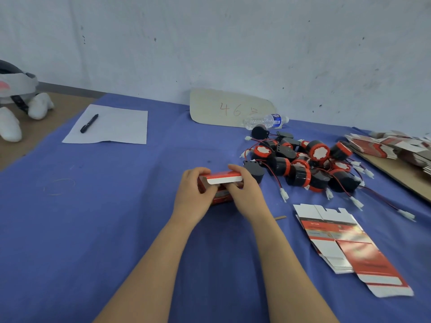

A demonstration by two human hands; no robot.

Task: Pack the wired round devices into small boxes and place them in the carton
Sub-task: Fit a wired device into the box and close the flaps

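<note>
Head view: left hand point(193, 192) and right hand point(245, 194) both grip one small red-white cardboard box point(224, 180); heap of black-red wired round devices point(318, 152) unpacked, carton unseen.

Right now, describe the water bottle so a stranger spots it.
At the far edge of the blue tablecloth is a cardboard sign marked 46. The water bottle lies on its side in front of it, clear plastic with a blue label, unlike the black-and-red devices nearby.
</note>
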